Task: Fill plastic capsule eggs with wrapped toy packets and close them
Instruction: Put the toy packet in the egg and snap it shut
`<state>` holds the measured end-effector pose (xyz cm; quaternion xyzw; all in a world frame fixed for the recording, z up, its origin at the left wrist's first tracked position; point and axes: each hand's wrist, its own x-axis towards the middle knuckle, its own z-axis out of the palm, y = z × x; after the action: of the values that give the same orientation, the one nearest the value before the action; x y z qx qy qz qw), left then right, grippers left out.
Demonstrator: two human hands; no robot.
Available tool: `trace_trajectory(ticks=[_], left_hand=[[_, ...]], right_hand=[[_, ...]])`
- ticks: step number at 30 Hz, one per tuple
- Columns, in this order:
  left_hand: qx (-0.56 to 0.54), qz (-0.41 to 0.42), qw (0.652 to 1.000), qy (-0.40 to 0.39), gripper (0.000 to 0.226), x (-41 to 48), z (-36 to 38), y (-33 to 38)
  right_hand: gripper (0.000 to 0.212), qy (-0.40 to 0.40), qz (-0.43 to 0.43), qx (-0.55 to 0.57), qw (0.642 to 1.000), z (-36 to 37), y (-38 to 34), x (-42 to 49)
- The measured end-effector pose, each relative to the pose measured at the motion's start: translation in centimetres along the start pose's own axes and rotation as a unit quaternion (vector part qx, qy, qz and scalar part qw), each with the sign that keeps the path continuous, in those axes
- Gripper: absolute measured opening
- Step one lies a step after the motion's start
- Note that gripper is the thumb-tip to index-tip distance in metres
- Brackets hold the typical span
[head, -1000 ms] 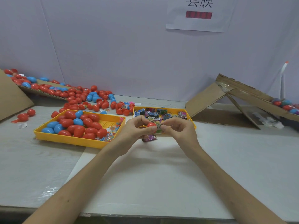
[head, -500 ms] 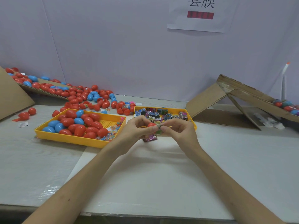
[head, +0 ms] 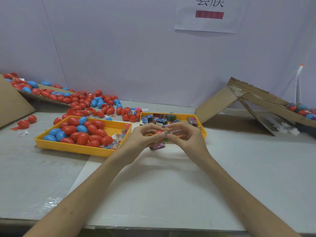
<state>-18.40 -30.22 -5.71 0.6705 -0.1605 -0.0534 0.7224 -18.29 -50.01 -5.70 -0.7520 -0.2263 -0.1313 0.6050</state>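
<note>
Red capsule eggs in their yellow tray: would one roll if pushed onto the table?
Probably: the red capsule eggs are rounded and glossy, so likely slippery and apt to roll. The yellow tray wall pens them in; plastic shells, so likely light.

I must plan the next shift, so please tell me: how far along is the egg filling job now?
Probably done: a few eggs lie on the cardboard ramp at the far right. In hand: the left hand holds a red egg while the right hand pinches a packet against it. Left: many eggs in the yellow tray, packets in the second tray, a purple packet on the table.
</note>
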Motion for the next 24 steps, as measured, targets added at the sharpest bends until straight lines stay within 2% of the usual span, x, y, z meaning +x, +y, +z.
trace_trajectory(ticks=[4, 13, 20, 24], left_hand=[[-0.013, -0.002, 1.0, 0.0, 0.018, -0.07, 0.11, 0.18], [-0.01, -0.001, 1.0, -0.003, 0.018, -0.15, 0.1, -0.12], [0.007, -0.002, 1.0, 0.016, 0.036, -0.2, 0.42, 0.03], [0.025, -0.012, 1.0, 0.002, 0.033, -0.24, 0.46, -0.07]], right_hand=[[0.035, -0.014, 0.015, 0.009, 1.0, -0.08, 0.1, -0.02], [0.029, -0.036, 0.007, -0.005, 0.999, 0.12, 0.44, -0.16], [0.027, -0.038, 0.008, -0.011, 0.999, 0.24, 0.56, -0.24], [0.027, -0.052, -0.009, -0.031, 0.998, 0.49, 0.56, -0.4]])
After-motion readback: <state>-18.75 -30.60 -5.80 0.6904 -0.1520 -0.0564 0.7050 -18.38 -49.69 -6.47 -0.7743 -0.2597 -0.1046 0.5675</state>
